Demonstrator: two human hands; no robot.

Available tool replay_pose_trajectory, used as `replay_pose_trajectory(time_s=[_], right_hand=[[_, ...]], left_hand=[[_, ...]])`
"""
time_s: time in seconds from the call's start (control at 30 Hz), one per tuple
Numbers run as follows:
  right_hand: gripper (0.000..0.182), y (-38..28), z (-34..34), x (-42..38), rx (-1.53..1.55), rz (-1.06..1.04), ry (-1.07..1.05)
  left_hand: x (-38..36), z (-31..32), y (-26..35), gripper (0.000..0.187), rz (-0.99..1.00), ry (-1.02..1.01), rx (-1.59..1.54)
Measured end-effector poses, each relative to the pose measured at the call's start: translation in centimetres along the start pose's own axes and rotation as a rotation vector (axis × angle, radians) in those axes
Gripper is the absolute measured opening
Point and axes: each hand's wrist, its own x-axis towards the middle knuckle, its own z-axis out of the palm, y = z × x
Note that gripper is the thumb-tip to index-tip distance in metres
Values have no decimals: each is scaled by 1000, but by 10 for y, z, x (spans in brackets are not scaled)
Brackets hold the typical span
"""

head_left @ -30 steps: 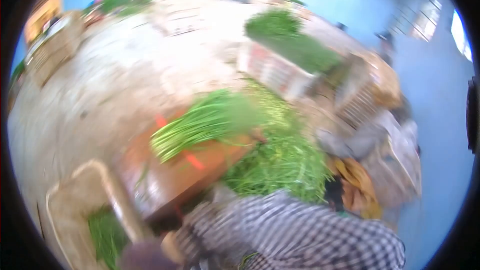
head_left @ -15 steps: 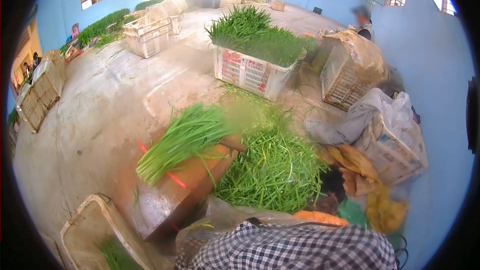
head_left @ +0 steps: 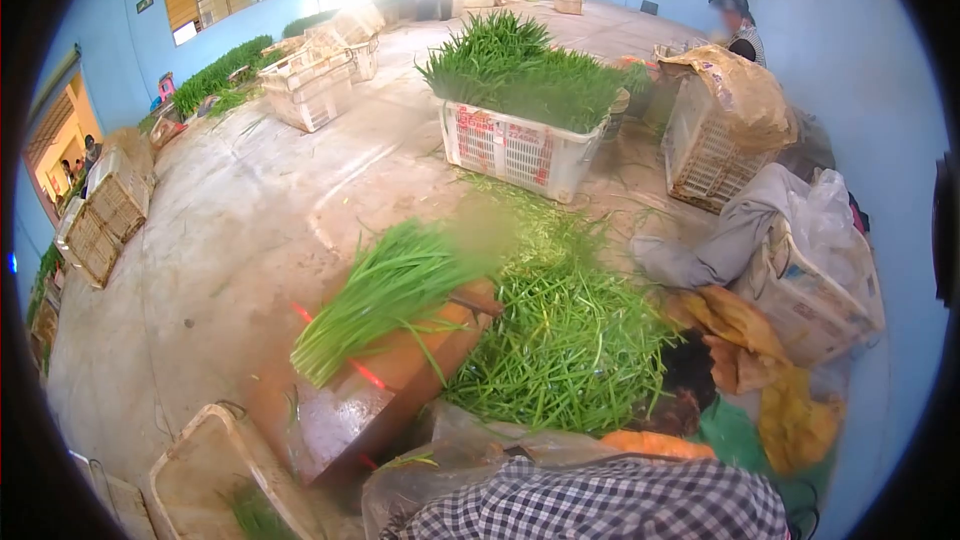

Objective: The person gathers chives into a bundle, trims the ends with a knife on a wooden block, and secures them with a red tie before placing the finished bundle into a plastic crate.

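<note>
Neither my left hand nor my right hand shows in the head view. A bundle of long green leaves [head_left: 385,285], like garlic chives, lies slantwise over a brown board [head_left: 440,340], its pale cut ends towards the lower left. A red strap [head_left: 367,374] runs under the bundle across the board. Right of the board spreads a heap of loose green trimmings [head_left: 570,340]. Black-and-white checked cloth [head_left: 600,500] fills the bottom, with clear plastic sheeting [head_left: 480,440] along its upper edge.
A white crate [head_left: 510,150] packed with upright greens stands beyond the heap. At lower left sits another crate [head_left: 165,480] with some greens. Cloths and plastic cover a crate [head_left: 820,285] on the right. A person [head_left: 740,30] is at the back right by a stained crate [head_left: 720,140].
The view has turned slightly, so the whole scene sits farther right and a little lower. The person at the back right shows more fully. The bundle keeps its place on the board.
</note>
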Motion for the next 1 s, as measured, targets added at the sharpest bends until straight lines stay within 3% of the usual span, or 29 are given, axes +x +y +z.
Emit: replay_pose_trajectory(time_s=[0.63, 0.83, 0.93, 1.0], right_hand=[[38, -63, -77, -38, 47, 211, 144], [38, -87, -101, -55, -20, 198, 170], [38, -115, -114, -71, -129, 146, 164], [38, -133, -128, -93, -222, 146, 197]], left_hand=[[-36, 20, 24, 27, -135, -87, -97], [-65, 18, 21, 27, -279, -150, -180], [-94, 13, 24, 27, -471, -258, -279], [-106, 17, 40, 27, -462, -365, -475]])
